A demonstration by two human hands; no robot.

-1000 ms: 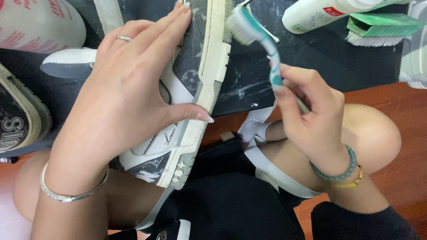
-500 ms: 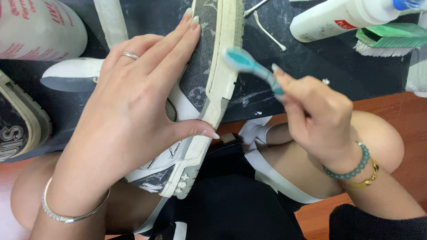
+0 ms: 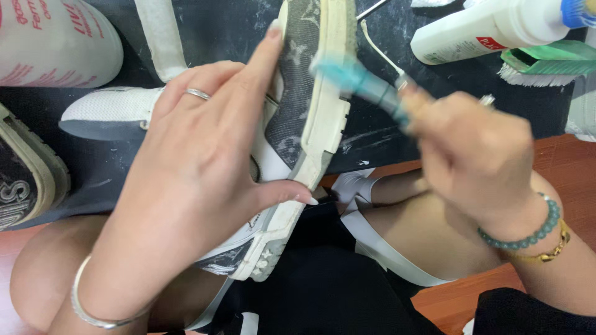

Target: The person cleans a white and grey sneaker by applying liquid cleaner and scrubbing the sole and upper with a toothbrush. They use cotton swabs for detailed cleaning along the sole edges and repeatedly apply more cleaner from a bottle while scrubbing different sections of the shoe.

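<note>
Sneaker (image 3: pixel 310 124): on edge across lap, toe over dark surface (image 3: pixel 205 31). Left hand (image 3: pixel 205 180) splayed flat on upper, thumb hooked under sole. Right hand (image 3: pixel 478 155) clenched on teal toothbrush (image 3: pixel 357 77), blurred. Prob. light; upper soft, sole stiff, so brace at sole.

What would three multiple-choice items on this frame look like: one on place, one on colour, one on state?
1. Where does the left hand rest?
A. flat on the sneaker's side
B. on the white bottle
C. on the knee

2. What colour is the toothbrush in the right hand?
A. red
B. teal
C. black

3. How does the white bottle stand?
A. upright
B. lying on its side
C. held in a hand

Key: 1 A, the palm and fingers are spread over the sneaker's upper. 2 B, the blurred handle and head show teal. 3 B, it lies flat on the dark mat above the green scrub brush.
</note>
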